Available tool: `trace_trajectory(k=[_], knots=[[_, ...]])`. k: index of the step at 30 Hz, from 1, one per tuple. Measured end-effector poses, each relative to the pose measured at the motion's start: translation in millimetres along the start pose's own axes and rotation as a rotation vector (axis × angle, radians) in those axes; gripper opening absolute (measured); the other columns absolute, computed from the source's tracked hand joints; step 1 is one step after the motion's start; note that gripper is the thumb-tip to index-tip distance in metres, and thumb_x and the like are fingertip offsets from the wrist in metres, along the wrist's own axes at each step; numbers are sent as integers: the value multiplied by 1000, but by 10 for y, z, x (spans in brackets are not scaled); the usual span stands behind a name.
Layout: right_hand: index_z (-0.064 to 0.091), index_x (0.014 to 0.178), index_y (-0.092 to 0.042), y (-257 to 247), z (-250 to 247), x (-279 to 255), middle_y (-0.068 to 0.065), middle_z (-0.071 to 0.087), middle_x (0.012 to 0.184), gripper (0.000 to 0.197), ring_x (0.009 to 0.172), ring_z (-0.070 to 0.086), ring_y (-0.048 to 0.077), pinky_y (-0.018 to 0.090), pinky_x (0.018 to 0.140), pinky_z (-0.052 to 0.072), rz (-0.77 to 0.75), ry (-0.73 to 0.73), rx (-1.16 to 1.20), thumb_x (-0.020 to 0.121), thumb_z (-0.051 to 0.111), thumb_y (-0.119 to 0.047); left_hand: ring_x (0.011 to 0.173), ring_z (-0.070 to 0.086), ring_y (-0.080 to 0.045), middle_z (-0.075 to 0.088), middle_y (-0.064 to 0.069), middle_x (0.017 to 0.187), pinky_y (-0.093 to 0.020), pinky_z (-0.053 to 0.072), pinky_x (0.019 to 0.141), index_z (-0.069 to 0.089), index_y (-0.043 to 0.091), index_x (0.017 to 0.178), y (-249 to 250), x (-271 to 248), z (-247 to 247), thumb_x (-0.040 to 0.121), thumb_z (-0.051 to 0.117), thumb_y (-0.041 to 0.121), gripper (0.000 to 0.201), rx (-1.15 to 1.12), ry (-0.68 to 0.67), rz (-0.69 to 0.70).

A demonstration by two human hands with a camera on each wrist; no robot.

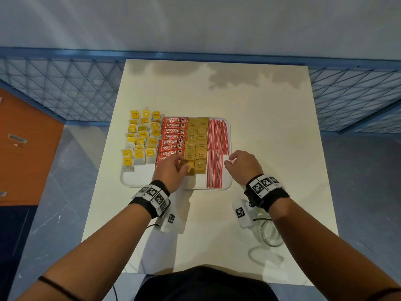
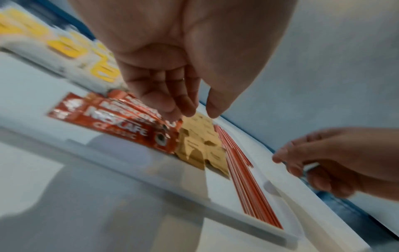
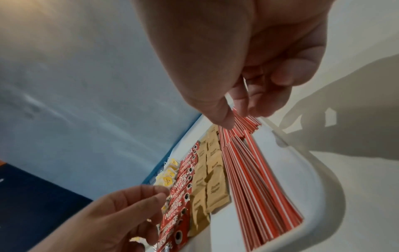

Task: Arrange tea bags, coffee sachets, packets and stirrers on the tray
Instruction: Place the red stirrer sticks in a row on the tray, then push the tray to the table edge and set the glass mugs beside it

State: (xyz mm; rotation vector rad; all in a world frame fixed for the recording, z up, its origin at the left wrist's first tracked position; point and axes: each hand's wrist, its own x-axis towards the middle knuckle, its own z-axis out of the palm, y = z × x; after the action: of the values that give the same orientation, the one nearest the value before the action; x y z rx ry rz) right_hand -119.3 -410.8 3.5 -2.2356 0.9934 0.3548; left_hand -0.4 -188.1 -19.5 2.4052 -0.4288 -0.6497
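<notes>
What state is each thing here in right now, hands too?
Tray: flat on table, nearly full.
Tea bags: loosely heaped at its left.
Coffee sachets: overlapping column.
Sugar packets: two columns.
Stirrers: laid lengthwise at right.
Left hand: over the near sachets and packets.
Right hand: empty, fingers curled.
Glass jar: on table.

On the tray (image 1: 138, 181), the coffee sachets (image 1: 172, 136) lie right of the tea bags (image 1: 141, 140), the sugar packets (image 1: 197, 142) right of the sachets, the stirrers (image 1: 216, 153) along the tray's right edge.
</notes>
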Motion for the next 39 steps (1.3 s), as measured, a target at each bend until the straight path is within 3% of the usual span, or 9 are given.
trace_trajectory(k=[5, 8, 13, 20, 23, 27, 32, 35, 39], knots=[[59, 133, -16, 84, 109, -136, 5, 70, 124, 48, 115, 64, 26, 37, 100, 51, 23, -21, 67, 95, 64, -45, 77, 61, -14, 66, 5, 88, -30, 47, 70, 65, 20, 109, -283, -192, -292, 90, 69, 39, 27, 36, 157, -106], [54, 141, -13, 85, 195, -239, 9, 61, 138, 58, 123, 60, 27, 40, 105, 49, 29, -30, 82, 95, 64, -48, 90, 58, -18, 65, -5, 109, -31, 45, 79, 64, 15, 120, -492, -257, -428, 88, 70, 45, 44, 75, 208, -196], [45, 148, -12, 75, 329, -362, 12, 48, 147, 68, 132, 52, 29, 41, 109, 44, 77, -33, 78, 95, 62, -51, 121, 52, -35, 50, -14, 129, -48, 47, 100, 56, 14, 123, -768, -320, -578, 80, 76, 50, 59, 129, 302, -349], [33, 154, -7, 66, 517, -383, 16, 39, 154, 82, 138, 46, 34, 44, 109, 43, 158, -23, 9, 95, 60, -56, 138, 41, -38, 37, -18, 152, -53, 41, 109, 30, 6, 151, -1062, -180, -705, 74, 83, 53, 105, 21, 257, -487], [32, 155, -8, 47, 583, -380, 17, 39, 154, 86, 138, 47, 35, 46, 111, 43, 185, -2, 41, 94, 60, -62, 136, 44, -36, 48, -21, 144, -49, 42, 108, 36, 0, 145, -1178, -64, -737, 74, 83, 52, 99, 0, 218, -448], [31, 157, -13, 16, 656, -391, 16, 40, 152, 88, 136, 49, 36, 47, 110, 44, 218, 28, 99, 92, 59, -65, 110, 59, -38, 63, -19, 116, -49, 53, 91, 56, 4, 114, -1293, 30, -815, 71, 77, 64, 77, 10, 128, -413], [41, 152, -12, 12, 692, -422, 16, 52, 141, 87, 130, 53, 37, 48, 109, 45, 208, 89, 171, 90, 55, -73, 110, 60, -35, 64, -16, 118, -41, 50, 90, 60, 11, 121, -1345, 61, -873, 73, 77, 66, 74, 10, 67, -358], [53, 140, -8, 62, 759, -386, 16, 62, 133, 115, 119, 61, 35, 50, 101, 51, 235, 117, 195, 73, 31, -100, 101, 63, -34, 65, -15, 112, -39, 51, 82, 61, 11, 112, -1379, 62, -901, 69, 76, 72, 76, 4, 56, -338], [52, 133, -2, -47, 744, -499, 19, 64, 129, 94, 114, 63, 37, 47, 96, 52, 245, 105, 236, 89, 38, -84, 88, 64, -27, 65, -7, 99, -34, 49, 70, 52, 10, 114, -1377, -19, -904, 69, 79, 69, 79, -71, 47, -331]])
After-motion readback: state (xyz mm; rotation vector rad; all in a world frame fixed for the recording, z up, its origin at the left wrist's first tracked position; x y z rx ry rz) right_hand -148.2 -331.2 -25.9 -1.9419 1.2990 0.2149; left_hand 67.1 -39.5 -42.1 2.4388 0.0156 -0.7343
